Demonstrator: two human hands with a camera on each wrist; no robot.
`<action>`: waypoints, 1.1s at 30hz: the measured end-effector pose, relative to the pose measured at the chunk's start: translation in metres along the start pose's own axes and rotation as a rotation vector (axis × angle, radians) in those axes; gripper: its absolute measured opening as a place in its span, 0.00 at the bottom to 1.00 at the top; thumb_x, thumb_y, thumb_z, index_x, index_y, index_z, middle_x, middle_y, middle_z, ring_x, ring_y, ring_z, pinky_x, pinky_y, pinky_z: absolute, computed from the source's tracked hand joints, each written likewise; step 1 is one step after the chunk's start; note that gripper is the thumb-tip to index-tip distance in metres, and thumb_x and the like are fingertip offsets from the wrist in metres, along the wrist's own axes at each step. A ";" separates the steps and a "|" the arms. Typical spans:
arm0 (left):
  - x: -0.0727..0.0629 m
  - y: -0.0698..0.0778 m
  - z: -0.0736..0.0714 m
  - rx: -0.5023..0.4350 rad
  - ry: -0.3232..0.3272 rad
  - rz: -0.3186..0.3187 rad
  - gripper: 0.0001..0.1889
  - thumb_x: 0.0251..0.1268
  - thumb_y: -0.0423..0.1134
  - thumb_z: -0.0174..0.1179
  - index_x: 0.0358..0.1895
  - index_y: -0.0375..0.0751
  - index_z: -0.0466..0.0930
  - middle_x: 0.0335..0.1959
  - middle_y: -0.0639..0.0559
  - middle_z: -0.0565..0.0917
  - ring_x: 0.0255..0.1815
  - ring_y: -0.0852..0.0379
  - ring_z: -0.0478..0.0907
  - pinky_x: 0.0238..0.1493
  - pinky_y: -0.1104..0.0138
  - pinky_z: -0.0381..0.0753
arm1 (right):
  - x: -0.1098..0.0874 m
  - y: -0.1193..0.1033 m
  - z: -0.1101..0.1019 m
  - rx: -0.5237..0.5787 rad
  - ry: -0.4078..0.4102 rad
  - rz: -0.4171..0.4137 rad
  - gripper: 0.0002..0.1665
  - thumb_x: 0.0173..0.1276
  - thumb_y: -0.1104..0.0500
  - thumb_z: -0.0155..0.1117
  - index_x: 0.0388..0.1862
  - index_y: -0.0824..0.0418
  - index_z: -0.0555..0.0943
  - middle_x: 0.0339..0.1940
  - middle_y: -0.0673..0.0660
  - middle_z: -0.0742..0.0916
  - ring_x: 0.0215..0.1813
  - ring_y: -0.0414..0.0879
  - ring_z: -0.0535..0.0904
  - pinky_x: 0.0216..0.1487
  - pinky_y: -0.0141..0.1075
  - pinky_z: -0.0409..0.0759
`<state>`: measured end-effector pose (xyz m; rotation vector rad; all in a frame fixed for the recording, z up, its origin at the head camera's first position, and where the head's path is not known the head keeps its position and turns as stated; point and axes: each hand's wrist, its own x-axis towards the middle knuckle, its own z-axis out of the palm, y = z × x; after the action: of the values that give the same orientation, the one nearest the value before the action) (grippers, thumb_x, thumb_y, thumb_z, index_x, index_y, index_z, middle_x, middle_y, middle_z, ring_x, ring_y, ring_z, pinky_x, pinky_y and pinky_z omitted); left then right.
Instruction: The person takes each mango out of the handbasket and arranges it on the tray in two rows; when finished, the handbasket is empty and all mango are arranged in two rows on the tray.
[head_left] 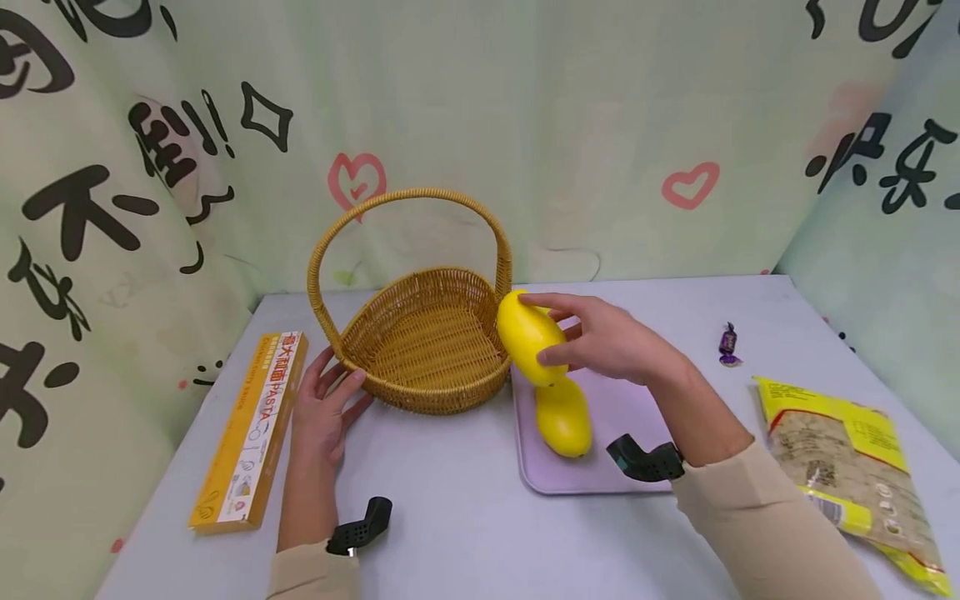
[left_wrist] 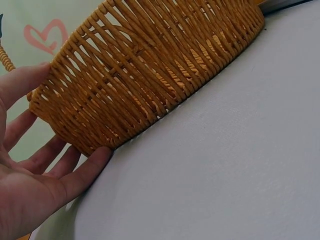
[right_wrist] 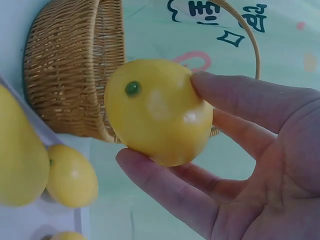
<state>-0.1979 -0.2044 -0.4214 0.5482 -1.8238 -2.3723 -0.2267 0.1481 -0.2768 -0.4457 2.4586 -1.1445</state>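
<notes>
A yellow mango (head_left: 529, 337) is pinched between the thumb and fingers of my right hand (head_left: 600, 337), raised beside the right side of a wicker basket (head_left: 431, 392). In the right wrist view, the held mango (right_wrist: 157, 112) shows a green stem spot, and the basket (right_wrist: 60, 70) is behind it. A second mango (head_left: 564, 421) lies on the lilac tray (head_left: 626, 479) below. My left hand (head_left: 326, 417) grips the basket's left side. Left wrist view: its digits (left_wrist: 82, 172) spread from the woven rim down to the base.
Left of the basket lies an orange pasta box (head_left: 247, 433). A purple wrapped candy (head_left: 727, 346) and a yellow plastic food bag (head_left: 847, 475) are on the right. The basket's tall handle (head_left: 420, 193) arches over it. Smaller yellow fruit (right_wrist: 74, 175) appears in the right wrist view.
</notes>
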 end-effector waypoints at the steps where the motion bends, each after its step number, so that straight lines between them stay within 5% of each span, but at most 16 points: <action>1: 0.000 0.000 0.000 0.001 -0.002 0.002 0.38 0.74 0.35 0.63 0.81 0.63 0.59 0.78 0.50 0.67 0.71 0.54 0.72 0.68 0.54 0.80 | -0.003 0.002 0.000 -0.010 0.007 0.006 0.43 0.70 0.58 0.70 0.81 0.43 0.66 0.76 0.64 0.71 0.64 0.59 0.80 0.58 0.48 0.87; 19: -0.001 -0.002 -0.001 0.009 0.006 -0.013 0.38 0.74 0.36 0.63 0.81 0.65 0.59 0.78 0.52 0.67 0.72 0.54 0.71 0.63 0.58 0.84 | -0.061 0.074 -0.017 0.030 0.087 0.114 0.47 0.72 0.56 0.68 0.85 0.53 0.58 0.77 0.73 0.65 0.65 0.64 0.77 0.54 0.46 0.89; 33: -0.002 0.000 -0.001 0.025 0.010 -0.008 0.37 0.75 0.37 0.63 0.81 0.66 0.59 0.78 0.52 0.67 0.71 0.54 0.72 0.65 0.57 0.82 | -0.073 0.115 0.001 0.111 0.076 0.185 0.45 0.72 0.55 0.69 0.83 0.58 0.61 0.74 0.76 0.69 0.60 0.58 0.80 0.52 0.45 0.89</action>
<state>-0.1964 -0.2046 -0.4208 0.5707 -1.8533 -2.3505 -0.1758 0.2502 -0.3512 -0.1413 2.4252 -1.2322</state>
